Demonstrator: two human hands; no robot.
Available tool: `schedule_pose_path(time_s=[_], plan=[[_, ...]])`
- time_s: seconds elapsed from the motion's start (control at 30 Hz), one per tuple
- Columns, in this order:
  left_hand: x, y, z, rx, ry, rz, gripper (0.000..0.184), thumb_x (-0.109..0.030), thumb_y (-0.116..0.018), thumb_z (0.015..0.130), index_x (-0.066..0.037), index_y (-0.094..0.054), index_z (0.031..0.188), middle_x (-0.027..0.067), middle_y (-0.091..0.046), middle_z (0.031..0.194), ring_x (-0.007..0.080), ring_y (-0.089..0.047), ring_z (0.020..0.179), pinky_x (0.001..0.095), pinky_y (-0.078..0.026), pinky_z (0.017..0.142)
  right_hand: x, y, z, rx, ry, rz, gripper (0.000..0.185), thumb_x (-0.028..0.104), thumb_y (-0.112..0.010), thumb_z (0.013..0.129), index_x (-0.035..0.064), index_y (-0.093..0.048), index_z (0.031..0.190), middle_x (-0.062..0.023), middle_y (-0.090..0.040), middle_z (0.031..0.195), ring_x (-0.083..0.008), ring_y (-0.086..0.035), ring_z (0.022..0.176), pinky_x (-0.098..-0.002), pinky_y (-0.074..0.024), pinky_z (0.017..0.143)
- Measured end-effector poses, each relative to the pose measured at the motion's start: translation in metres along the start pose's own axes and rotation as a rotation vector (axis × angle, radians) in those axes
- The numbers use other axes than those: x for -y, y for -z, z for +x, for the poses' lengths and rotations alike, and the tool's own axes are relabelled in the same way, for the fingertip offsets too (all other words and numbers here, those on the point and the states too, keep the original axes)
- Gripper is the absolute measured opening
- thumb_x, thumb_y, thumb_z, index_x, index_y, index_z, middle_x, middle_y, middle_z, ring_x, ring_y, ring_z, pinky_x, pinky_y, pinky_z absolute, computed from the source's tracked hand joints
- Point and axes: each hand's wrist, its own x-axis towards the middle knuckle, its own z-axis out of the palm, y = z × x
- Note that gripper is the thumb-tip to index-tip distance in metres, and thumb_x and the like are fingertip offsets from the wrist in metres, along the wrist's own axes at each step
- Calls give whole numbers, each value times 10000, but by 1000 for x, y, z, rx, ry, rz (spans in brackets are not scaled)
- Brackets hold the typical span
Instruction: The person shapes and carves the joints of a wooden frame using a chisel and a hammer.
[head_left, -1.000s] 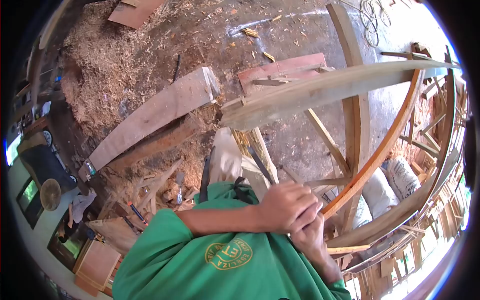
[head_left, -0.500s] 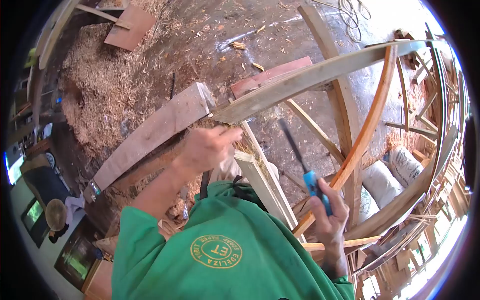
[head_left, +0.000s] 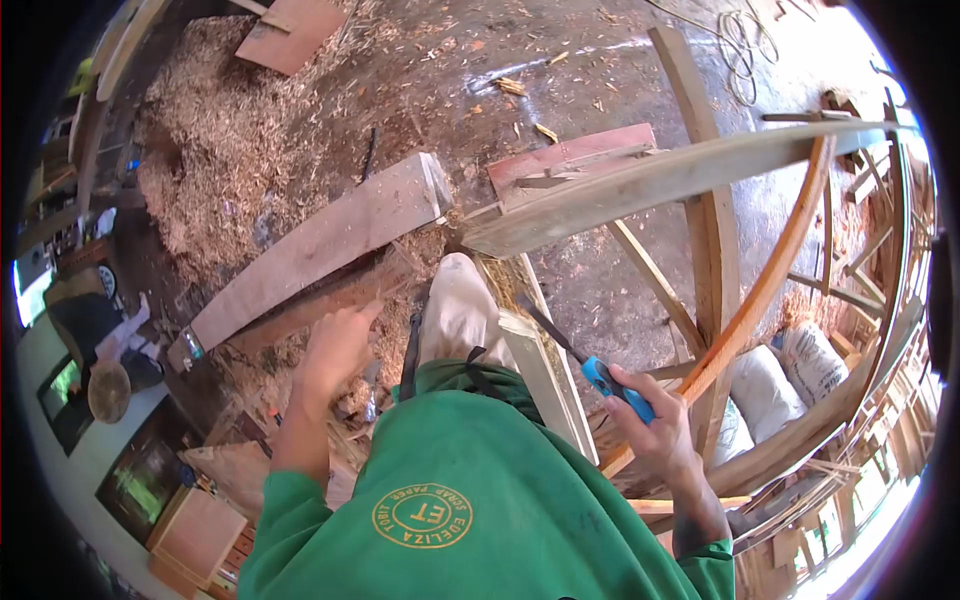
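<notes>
My right hand is closed around the blue handle of a chisel. Its narrow dark blade points up and left, with the tip over a pale wooden beam standing beside my leg. My left hand is at the left of my knee, empty, its index finger stretched out and the others loosely bent. Just beyond it lies a curved wooden plank. A long grey-brown timber runs from near that plank's end to the upper right.
Wood shavings cover much of the floor at left. An orange-brown curved strip rises at right, near stuffed white sacks. A reddish board lies behind the timber. Another person is at far left. A coiled cord lies at the top.
My left hand has moved left and down, away from the joint between plank and timber. The chisel has shifted left and down, its blade now over the beam. The view has turned slightly.
</notes>
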Motion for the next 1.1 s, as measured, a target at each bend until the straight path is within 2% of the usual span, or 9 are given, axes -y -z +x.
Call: schedule_pose_path(time_s=[0.1, 0.17, 0.37, 0.5, 0.6, 0.77, 0.87, 1.03, 1.1], plan=[[-10, 7, -5, 17, 68, 45, 217, -78, -622, 876, -33, -674, 1082, 214, -669, 1100, 406, -665, 913, 511, -519, 811, 17, -7, 13, 45, -76, 29, 351, 105, -719, 895, 1, -650, 1223, -197, -723, 901, -165, -700, 790, -309, -535, 718], [-10, 6, -1, -272, -102, -205, 169, -110, -653, 884, -26, -692, 1025, 176, -687, 1047, 386, -671, 881, 482, -525, 776, 15, -2, 7, 23, 17, -62, 352, 81, -725, 880, -3, -650, 1214, -207, -717, 913, -193, -714, 795, -319, -539, 716], [-38, 26, 21, -435, -231, -352, 139, -95, -699, 871, -6, -710, 976, 157, -703, 904, 332, -689, 810, 365, -538, 700, 17, 11, 8, -2, 26, -132, 345, 69, -737, 859, -5, -654, 1185, -195, -697, 868, -256, -700, 724, -337, -534, 649], [-116, 31, -6, -464, -853, -549, 169, -124, -745, 835, -57, -706, 985, 89, -706, 879, 246, -678, 717, 373, -553, 636, -1, 29, 4, 85, 98, -108, 372, 46, -736, 847, -5, -646, 1205, -216, -698, 890, -295, -717, 759, -351, -546, 667], [-196, -2, -11, -333, -1053, -720, 274, -170, -733, 852, -22, -633, 1060, 163, -641, 1041, 292, -655, 910, 396, -549, 770, -10, 30, 6, 122, 134, -138, 384, 34, -738, 827, 7, -651, 1200, -209, -709, 928, -317, -730, 808, -353, -561, 677], [-248, -40, 20, -357, -810, -853, 464, -283, -664, 925, 47, -544, 1228, 254, -582, 1125, 371, -606, 1006, 453, -490, 890, -17, 36, 7, 287, 268, -210, 291, 4, -737, 702, 88, -697, 977, -120, -702, 850, -306, -718, 741, -366, -557, 633], [-267, -48, 15, -290, -830, -766, 530, -358, -601, 956, 78, -527, 1248, 236, -605, 1071, 357, -620, 879, 440, -491, 802, -18, 53, 5, 248, 123, -191, 205, 40, -728, 669, 79, -669, 861, -105, -689, 797, -317, -703, 708, -424, -564, 619], [-251, -44, 16, -253, -790, -791, 536, -380, -546, 979, 79, -533, 1256, 180, -590, 903, 325, -598, 737, 421, -474, 711, -24, 30, 13, 367, 172, -249, 298, 143, -748, 662, 56, -644, 927, -143, -675, 831, -378, -671, 693, -447, -557, 616], [-257, -41, 9, -238, -822, -784, 527, -370, -553, 975, 77, -535, 1253, 179, -590, 897, 325, -599, 738, 421, -473, 707, 0, 31, 7, 304, 11, -212, 295, 126, -712, 699, 52, -644, 976, -156, -672, 835, -377, -668, 689, -447, -564, 625]])
